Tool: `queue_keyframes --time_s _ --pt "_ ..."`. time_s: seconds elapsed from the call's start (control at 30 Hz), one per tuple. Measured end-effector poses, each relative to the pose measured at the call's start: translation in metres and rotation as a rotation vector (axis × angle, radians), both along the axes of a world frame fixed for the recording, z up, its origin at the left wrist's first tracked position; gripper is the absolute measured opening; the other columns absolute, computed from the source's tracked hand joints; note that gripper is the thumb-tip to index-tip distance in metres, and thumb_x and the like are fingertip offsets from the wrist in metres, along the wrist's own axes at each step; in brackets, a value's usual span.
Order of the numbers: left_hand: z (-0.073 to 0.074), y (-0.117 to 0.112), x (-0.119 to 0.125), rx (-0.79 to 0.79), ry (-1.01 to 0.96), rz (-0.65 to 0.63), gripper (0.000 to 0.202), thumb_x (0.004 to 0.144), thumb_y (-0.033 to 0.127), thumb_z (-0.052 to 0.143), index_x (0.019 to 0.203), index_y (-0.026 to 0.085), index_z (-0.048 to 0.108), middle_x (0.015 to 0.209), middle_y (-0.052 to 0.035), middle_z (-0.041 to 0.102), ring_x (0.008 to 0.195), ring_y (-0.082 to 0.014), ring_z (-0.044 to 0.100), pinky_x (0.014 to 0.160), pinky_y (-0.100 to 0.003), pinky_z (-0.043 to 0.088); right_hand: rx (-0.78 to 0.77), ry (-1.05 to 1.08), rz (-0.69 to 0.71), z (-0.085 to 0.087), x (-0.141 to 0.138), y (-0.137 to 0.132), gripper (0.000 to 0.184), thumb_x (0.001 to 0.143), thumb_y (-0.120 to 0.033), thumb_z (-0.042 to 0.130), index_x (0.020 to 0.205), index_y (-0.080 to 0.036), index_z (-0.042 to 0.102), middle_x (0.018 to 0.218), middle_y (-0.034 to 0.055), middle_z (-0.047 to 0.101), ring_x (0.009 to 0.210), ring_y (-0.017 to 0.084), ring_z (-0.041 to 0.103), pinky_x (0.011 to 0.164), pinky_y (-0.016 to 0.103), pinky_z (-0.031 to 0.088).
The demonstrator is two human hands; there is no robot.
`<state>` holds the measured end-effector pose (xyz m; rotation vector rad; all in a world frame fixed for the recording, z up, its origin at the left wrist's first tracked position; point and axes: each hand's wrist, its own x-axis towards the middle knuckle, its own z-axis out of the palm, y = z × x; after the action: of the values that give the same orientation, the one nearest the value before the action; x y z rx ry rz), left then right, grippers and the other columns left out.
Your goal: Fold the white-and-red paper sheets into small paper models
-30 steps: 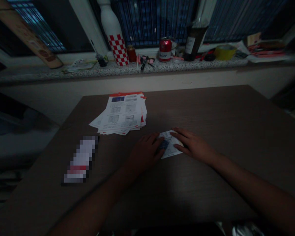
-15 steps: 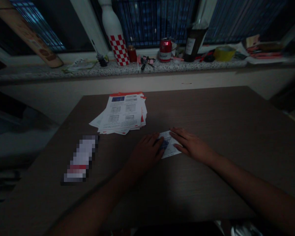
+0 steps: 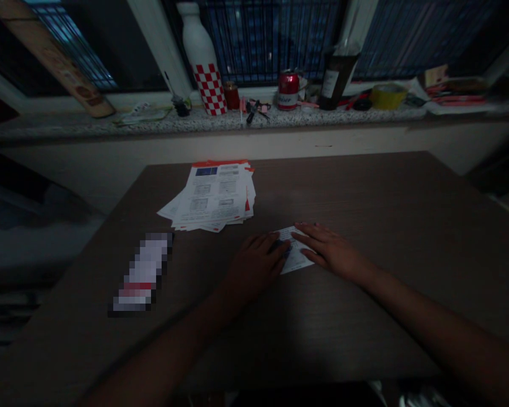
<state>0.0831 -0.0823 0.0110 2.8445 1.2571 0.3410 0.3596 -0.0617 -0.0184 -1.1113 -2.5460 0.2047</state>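
A small folded white leaflet (image 3: 295, 259) lies on the dark wooden table (image 3: 365, 198) in front of me. My left hand (image 3: 257, 264) rests on its left part, fingers flat and spread over the blue print. My right hand (image 3: 331, 250) presses on its right part with fingers stretched out flat. Both hands are open and lie on the paper. Most of the leaflet is hidden under them.
A fanned stack of printed leaflets (image 3: 214, 195) with red edges lies behind my left hand. A blurred flat object (image 3: 142, 273) sits at the table's left. The stone sill holds a checked bottle (image 3: 203, 59), a red can (image 3: 288, 90), a dark bottle (image 3: 336, 76) and a tape roll (image 3: 385, 95).
My left hand has slid slightly right over the leaflet, covering more of its blue part. The right hand stays pressed on it. The view has tilted down slightly.
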Motion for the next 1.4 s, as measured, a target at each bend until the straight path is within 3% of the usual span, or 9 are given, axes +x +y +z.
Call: queue_keyframes --time_s 0.13,0.3,0.6,0.9,1.0,1.13,1.23,1.4 --pt "-0.006 0.001 0.001 0.022 -0.012 -0.017 0.041 0.111 0.031 0.053 0.150 0.023 0.060 0.158 -0.0121 0.057 0.143 -0.0291 0.056 0.118 -0.049 0.046 0.013 -0.019 0.008 -0.002 0.001 0.001 0.053 0.111 -0.034 0.053 0.163 -0.031 0.045 0.169 0.0086 0.046 0.154 0.028 0.047 0.127 0.056 0.039" --pt "-0.009 0.003 -0.001 -0.006 -0.017 -0.098 0.043 0.113 0.028 0.046 0.153 0.017 0.056 0.159 -0.0125 0.057 0.148 -0.0260 0.053 0.124 -0.045 0.041 0.031 -0.011 0.008 0.000 0.003 0.000 0.053 0.111 -0.036 0.052 0.163 -0.032 0.046 0.174 0.0067 0.036 0.159 0.028 0.037 0.129 0.055 0.038" --pt "-0.007 0.002 -0.004 -0.073 -0.065 -0.070 0.043 0.113 0.031 0.047 0.155 0.027 0.056 0.165 -0.0085 0.051 0.150 -0.0255 0.050 0.126 -0.048 0.038 -0.031 -0.009 -0.040 0.001 0.002 -0.001 0.065 0.111 -0.043 0.051 0.171 -0.034 0.027 0.172 0.0061 0.040 0.159 0.027 0.038 0.129 0.057 0.035" --pt "-0.002 0.001 -0.002 -0.063 -0.057 -0.051 0.043 0.111 0.031 0.051 0.153 0.030 0.057 0.162 -0.0065 0.054 0.142 -0.0271 0.055 0.120 -0.050 0.041 -0.047 -0.032 -0.066 0.005 0.001 0.000 0.059 0.113 -0.047 0.045 0.169 -0.034 0.033 0.173 0.0058 0.040 0.160 0.027 0.036 0.130 0.057 0.034" --pt "0.001 0.001 -0.001 -0.061 -0.050 -0.048 0.044 0.110 0.039 0.055 0.153 0.031 0.057 0.158 -0.0072 0.057 0.136 -0.0299 0.058 0.114 -0.052 0.044 -0.085 0.024 -0.086 0.008 0.002 0.002 0.057 0.113 -0.046 0.044 0.168 -0.034 0.036 0.171 0.0065 0.043 0.158 0.028 0.041 0.128 0.058 0.037" --pt "0.003 -0.001 0.001 -0.042 -0.011 -0.020 0.050 0.108 0.049 0.055 0.154 0.030 0.056 0.147 -0.0103 0.063 0.123 -0.0335 0.062 0.104 -0.054 0.049 -0.105 0.126 -0.123 0.012 0.003 0.006 0.047 0.112 -0.043 0.046 0.156 -0.028 0.052 0.163 0.0115 0.054 0.148 0.030 0.054 0.120 0.056 0.047" --pt "0.005 -0.002 0.003 -0.038 0.010 -0.012 0.050 0.109 0.049 0.054 0.154 0.028 0.057 0.142 -0.0114 0.065 0.117 -0.0341 0.063 0.099 -0.054 0.051 -0.079 0.167 -0.122 0.018 -0.002 0.010 0.035 0.110 -0.040 0.052 0.139 -0.025 0.065 0.146 0.0130 0.067 0.134 0.031 0.064 0.112 0.053 0.051" --pt "0.004 -0.002 0.005 -0.063 -0.062 -0.052 0.048 0.110 0.044 0.054 0.153 0.024 0.056 0.154 -0.0109 0.058 0.136 -0.0315 0.056 0.114 -0.051 0.046 -0.043 0.212 -0.103 0.025 -0.018 0.023 0.017 0.105 -0.034 0.061 0.113 -0.023 0.072 0.116 0.0120 0.073 0.112 0.030 0.068 0.098 0.046 0.054"
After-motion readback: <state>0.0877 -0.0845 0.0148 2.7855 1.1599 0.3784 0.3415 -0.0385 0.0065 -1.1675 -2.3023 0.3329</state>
